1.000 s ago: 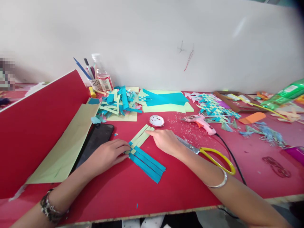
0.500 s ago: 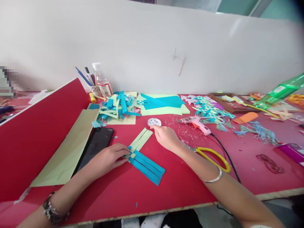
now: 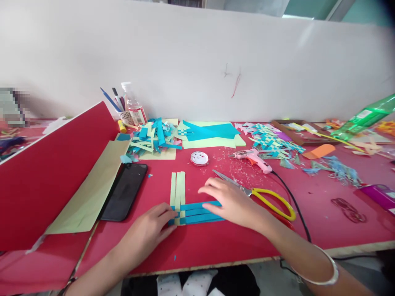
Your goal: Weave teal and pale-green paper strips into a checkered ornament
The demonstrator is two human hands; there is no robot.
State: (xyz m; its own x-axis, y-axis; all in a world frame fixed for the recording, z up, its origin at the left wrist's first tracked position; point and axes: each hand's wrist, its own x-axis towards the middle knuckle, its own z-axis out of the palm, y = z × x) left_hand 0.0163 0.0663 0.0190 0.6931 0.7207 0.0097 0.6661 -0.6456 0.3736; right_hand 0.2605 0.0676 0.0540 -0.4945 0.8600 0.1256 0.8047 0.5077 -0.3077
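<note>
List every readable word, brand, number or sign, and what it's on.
None legible.
Red-and-white label on the clear bottle: too small to read.
Pale label on the green bottle: too blurred.
Purple packet, right edge: any print is too blurred.

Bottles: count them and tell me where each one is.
2: a clear bottle beside the pen cup at the back left, and a green bottle, cut off by the right edge. Others may be hidden.
</note>
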